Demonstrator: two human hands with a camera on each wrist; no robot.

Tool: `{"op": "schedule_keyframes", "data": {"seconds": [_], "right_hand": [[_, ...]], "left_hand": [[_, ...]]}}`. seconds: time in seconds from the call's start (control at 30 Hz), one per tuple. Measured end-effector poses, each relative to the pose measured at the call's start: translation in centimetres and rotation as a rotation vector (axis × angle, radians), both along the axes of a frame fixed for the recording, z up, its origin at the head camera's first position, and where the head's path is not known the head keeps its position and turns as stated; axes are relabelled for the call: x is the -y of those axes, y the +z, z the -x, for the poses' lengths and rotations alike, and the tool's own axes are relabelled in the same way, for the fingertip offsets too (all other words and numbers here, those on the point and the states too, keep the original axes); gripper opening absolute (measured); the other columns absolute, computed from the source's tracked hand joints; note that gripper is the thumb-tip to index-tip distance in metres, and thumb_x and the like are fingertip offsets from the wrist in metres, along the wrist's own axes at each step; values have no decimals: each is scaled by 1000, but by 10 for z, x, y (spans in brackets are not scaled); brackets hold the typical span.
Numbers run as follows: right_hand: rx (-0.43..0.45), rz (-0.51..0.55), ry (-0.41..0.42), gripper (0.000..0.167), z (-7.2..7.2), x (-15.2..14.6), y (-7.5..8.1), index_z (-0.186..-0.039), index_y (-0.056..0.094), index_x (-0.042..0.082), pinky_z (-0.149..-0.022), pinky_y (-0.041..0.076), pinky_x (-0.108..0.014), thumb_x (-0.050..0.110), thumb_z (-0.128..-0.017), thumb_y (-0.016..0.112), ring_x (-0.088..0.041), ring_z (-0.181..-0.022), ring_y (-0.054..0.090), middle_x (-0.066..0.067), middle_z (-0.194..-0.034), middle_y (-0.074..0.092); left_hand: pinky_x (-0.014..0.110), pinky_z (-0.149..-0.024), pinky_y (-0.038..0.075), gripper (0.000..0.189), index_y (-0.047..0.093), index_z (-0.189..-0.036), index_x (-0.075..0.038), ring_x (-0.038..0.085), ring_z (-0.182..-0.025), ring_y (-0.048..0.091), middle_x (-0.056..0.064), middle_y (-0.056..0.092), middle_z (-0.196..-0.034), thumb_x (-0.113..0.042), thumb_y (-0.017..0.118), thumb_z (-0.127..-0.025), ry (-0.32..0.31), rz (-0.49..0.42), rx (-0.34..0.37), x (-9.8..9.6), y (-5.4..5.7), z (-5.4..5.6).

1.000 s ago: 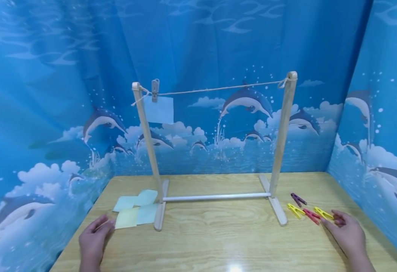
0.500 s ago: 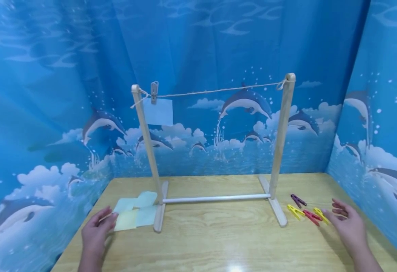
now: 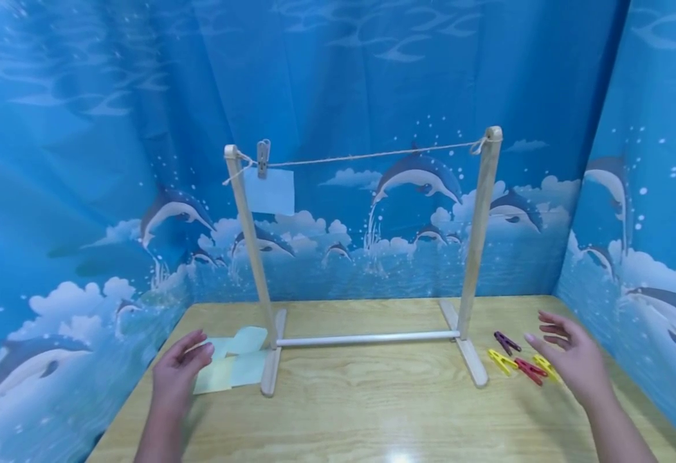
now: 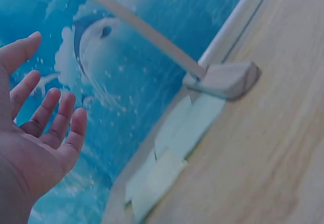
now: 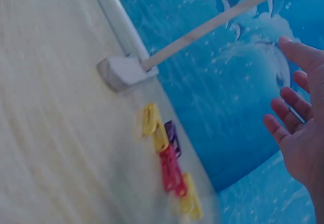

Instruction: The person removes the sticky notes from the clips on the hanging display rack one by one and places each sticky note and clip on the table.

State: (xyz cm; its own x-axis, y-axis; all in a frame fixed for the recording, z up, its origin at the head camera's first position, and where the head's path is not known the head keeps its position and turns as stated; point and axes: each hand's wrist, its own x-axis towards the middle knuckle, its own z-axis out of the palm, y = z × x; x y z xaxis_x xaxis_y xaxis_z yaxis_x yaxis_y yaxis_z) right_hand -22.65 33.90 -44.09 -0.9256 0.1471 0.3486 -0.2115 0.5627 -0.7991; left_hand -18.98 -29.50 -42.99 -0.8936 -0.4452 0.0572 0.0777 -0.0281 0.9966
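Note:
In the head view my left hand (image 3: 180, 366) hovers by the paper squares with relaxed fingers, holding nothing. Several pale green and blue squares (image 3: 251, 365) and a yellow square (image 3: 215, 375) lie together beside the rack's left foot. My right hand (image 3: 572, 357) is raised, fingers loose, above the clothespins at the right. These are a purple clothespin (image 3: 507, 342), a red clothespin (image 3: 530, 371) and two yellow ones, one yellow clothespin (image 3: 502, 361) lying nearest the rack. A grey clothespin (image 3: 263, 158) fastens a light blue paper (image 3: 271, 191) to the string (image 3: 366, 155) near its left end.
The wooden rack (image 3: 479, 257) stands mid-table, its two posts joined by a white bar (image 3: 366, 337) low down. Blue dolphin-print curtains (image 3: 338, 77) hang behind and at both sides of the wood-grain table (image 3: 366, 411).
Both hands have risen from the table and moved inward and forward. My right hand has come away from the yellow clothespin it was beside. The papers and clothespins look unmoved.

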Motion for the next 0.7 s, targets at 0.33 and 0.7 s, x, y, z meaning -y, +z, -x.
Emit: {"op": "schedule_keyframes", "data": {"seconds": [0.33,0.7], "right_hand": [[-83,-85,122,61,5,32,44,-141,45,1,-80,39,0,27,-92,70,10,-104,44,-8,-131,47],[-148,-165,227,59,14,62,91,-142,47,8,-83,41,-2,24,-91,71,-8,-112,48,-11,-136,47]], "left_hand": [[15,-85,52,56,51,-139,-6,1,-102,62,-16,63,-113,-15,74,-89,-192,95,-31,-16,29,9],[20,-90,51,61,46,-143,-9,10,-109,60,-6,60,-117,-15,74,-89,-262,64,-70,-47,70,23]]}}
